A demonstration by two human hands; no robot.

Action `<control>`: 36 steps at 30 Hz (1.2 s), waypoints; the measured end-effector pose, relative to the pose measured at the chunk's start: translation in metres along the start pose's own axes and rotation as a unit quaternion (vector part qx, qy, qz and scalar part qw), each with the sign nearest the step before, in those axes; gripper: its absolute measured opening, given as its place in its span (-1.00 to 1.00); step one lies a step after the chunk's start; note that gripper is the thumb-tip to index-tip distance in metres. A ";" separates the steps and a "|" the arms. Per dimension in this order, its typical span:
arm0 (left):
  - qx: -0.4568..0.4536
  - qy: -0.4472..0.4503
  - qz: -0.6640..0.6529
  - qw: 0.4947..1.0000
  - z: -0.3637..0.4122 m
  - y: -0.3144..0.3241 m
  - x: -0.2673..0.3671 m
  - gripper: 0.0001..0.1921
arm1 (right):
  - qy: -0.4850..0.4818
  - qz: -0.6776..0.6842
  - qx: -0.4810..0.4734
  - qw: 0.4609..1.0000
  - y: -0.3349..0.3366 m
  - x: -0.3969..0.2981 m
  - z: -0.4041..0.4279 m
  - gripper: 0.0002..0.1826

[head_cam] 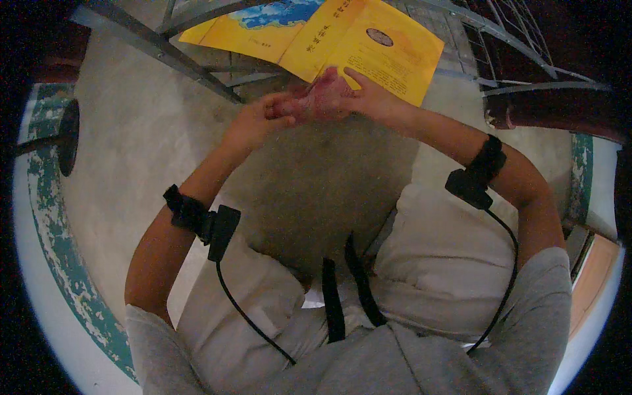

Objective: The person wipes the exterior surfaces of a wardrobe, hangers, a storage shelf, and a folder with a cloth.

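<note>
Between my two hands, held out in front of my knees, is a crumpled pinkish-red thing [321, 98], perhaps a thin bag or cloth. Blur keeps me from telling its material. My left hand [256, 118] grips its left end with curled fingers. On the other side my right hand [370, 98] pinches it, the thumb and fingers around its right part. Just beyond lies a yellow printed paper cover [390, 44], creased like an unfolded book jacket, with writing and a blue picture. The pinkish-red thing overlaps its near edge.
Grey metal bars of a frame [187, 66] stand at the far left, with a similar metal frame [523, 37] at the far right. Concrete floor [133, 123] spreads below. A dark round object [70, 138] is at the left. Cabled black devices [224, 232] are strapped to both forearms.
</note>
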State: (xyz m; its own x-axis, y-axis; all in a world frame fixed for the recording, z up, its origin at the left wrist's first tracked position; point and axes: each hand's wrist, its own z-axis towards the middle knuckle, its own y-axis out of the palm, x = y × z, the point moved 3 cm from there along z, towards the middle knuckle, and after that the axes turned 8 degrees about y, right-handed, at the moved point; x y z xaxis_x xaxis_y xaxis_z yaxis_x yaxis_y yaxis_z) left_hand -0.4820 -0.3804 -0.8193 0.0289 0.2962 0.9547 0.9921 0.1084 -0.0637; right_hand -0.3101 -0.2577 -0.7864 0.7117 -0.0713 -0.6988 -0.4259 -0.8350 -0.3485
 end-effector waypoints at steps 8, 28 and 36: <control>0.064 0.228 0.428 0.872 -0.003 0.008 0.028 -0.76 | -0.179 -0.329 -0.058 0.925 0.005 -0.026 -0.025 -0.70; 0.109 -0.178 -0.157 0.965 0.088 0.043 -0.084 -0.58 | -0.196 -0.429 0.269 0.840 -0.023 0.046 0.053 -0.33; 0.117 -0.128 -0.283 0.943 0.082 0.070 -0.039 -0.64 | -0.396 -0.400 0.160 0.811 -0.090 0.051 0.091 -0.47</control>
State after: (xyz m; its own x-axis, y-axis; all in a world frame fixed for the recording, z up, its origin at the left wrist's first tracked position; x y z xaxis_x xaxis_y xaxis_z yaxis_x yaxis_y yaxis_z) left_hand -0.4235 -0.3070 -0.8850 -0.5574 0.3446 0.7553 0.7849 0.5152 0.3442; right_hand -0.2868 -0.1364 -0.8475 0.3038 0.9016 -0.3079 -0.2188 -0.2485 -0.9436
